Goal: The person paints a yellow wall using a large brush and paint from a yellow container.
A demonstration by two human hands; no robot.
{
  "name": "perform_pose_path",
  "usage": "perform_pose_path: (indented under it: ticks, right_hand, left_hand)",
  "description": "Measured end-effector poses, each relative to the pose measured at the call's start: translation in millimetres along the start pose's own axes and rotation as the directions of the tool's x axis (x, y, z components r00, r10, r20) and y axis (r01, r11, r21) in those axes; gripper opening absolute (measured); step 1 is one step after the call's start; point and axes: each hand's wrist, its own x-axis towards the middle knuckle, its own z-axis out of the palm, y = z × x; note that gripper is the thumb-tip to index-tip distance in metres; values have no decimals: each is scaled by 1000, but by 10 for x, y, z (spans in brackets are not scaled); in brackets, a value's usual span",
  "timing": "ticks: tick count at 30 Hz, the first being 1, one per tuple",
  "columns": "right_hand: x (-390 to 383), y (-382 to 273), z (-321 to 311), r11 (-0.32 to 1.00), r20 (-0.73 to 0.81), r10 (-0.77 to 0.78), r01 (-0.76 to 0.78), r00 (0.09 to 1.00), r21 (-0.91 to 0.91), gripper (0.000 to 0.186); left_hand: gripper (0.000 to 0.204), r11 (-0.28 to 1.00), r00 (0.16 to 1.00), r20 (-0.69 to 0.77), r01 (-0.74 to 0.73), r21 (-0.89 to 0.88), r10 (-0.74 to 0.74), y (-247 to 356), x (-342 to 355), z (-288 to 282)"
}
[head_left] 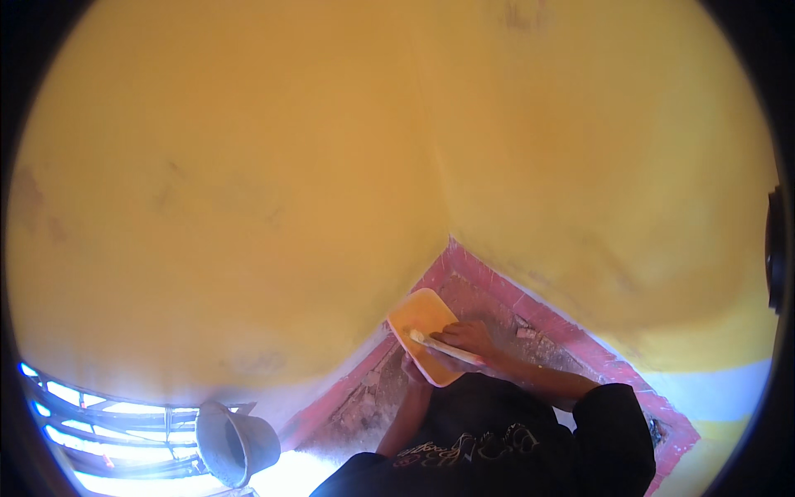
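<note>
In front of my body, low in the view, is an orange rectangular board (426, 308) with rounded corners and a pale rim. My left hand (412, 369) grips it by the left edge near its lower end; the fingers behind it are hidden. My right hand (465, 335) is closed around a long, thin pale tool (451, 350), which lies across the board's face. A whitish lump shows at the tool's left end, over the orange surface. The tool's exact kind cannot be made out.
Yellow walls (273, 190) meet in a corner ahead, with dark smudges on them. A pink band (538, 305) runs along their foot, around a rough, debris-strewn floor (364, 406). At lower left, a grey bucket (263, 439) tilts beside dark bars (124, 421) against bright light.
</note>
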Motion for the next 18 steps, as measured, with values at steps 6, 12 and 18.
perform_pose_path:
  ticks: [6, 12, 18]
  right_hand:
    - [-135, 36, 122, 996, -43, 3, 1, 999, 92, 23]
    - [-160, -23, 384, 339, 269, 691, -629, 671, 700, 33]
    - [193, 316, 364, 207, 115, 858, -542, 501, 815, 44]
  left_hand:
    - [71, 997, 994, -101, 24, -72, -31, 94, 19, 178]
    - [73, 903, 963, -218, -52, 426, 158, 176, 69, 133]
    - [86, -133, 951, 53, -13, 991, 304, 321, 296, 353]
